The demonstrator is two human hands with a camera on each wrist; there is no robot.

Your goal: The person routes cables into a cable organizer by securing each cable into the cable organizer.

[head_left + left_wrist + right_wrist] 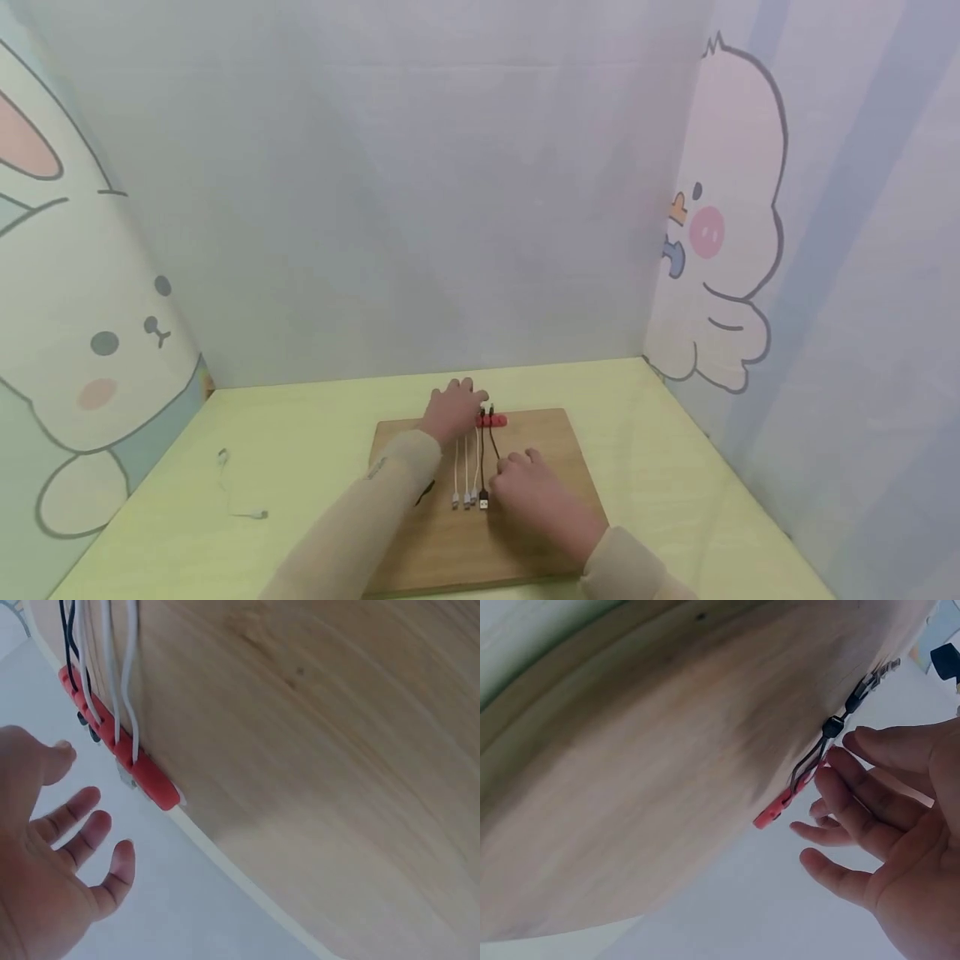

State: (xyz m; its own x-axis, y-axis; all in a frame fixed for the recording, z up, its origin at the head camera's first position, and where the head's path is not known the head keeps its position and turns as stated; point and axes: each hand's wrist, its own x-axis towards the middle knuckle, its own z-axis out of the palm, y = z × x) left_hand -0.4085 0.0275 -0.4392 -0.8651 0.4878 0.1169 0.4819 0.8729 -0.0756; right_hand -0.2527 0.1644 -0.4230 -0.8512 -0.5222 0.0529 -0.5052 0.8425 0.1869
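A red cable holder lies along the far edge of a wooden board. Several white cables and two black cables run through its slots. My left hand hovers at the holder's left part, fingers spread and nothing between them in the left wrist view. Towards the board's right side, my right hand has thumb and forefinger close together at the right black cable, which slants to the fingertips; a black plug shows beside the thumb. The exact contact is partly hidden.
White plugs and a black USB plug lie in a row on the board. A black item is partly hidden by the left sleeve. A loose white cable lies on the yellow table at left. Printed curtains surround the table.
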